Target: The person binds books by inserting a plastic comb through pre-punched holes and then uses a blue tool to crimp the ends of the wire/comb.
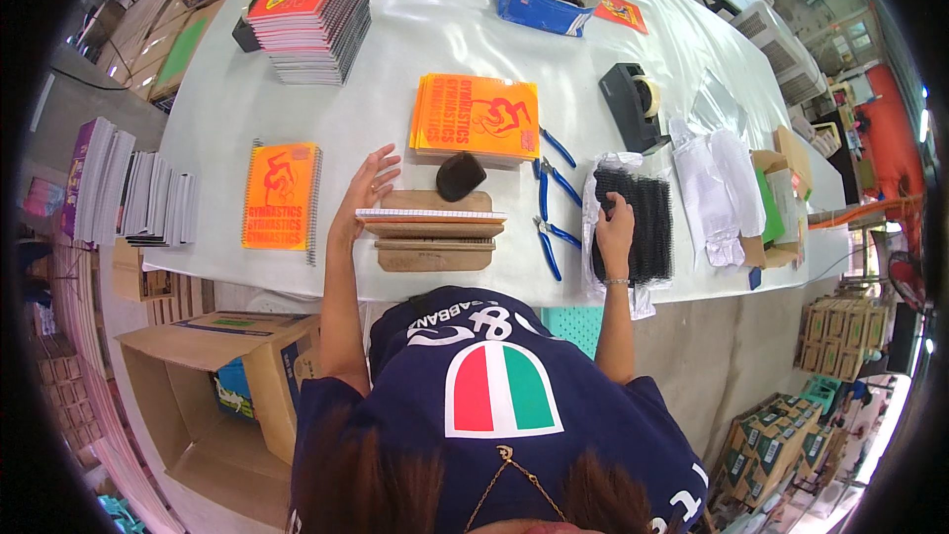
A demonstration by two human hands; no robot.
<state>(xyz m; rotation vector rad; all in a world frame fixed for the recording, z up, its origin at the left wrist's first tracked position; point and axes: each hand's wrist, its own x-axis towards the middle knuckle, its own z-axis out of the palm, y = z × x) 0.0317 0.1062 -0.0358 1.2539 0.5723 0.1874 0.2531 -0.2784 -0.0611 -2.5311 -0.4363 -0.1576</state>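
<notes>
My left hand (372, 185) has its fingers stretched out beside the left end of a wooden stand (435, 255). In the stand's slot a pad of white pages (431, 215) stands on edge; the left wrist is close to its end. My right hand (615, 229) is at a pile of black spiral binding coils (647, 232) in white wrapping, its fingertips bent together on the coils. A dark rounded block (461, 176) lies just behind the stand. Beyond it is a stack of orange notebooks (474, 119). Blue-handled pliers (556, 237) lie between the stand and the coils.
A spiral-bound orange notebook (282, 198) lies at the left. Farther back are a tall stack of red notebooks (311, 15), a blue box (547, 0) and a tape dispenser (633, 109). Crumpled white wrapping (714, 193) is right of the coils. An open carton (213, 396) stands below the table's left edge.
</notes>
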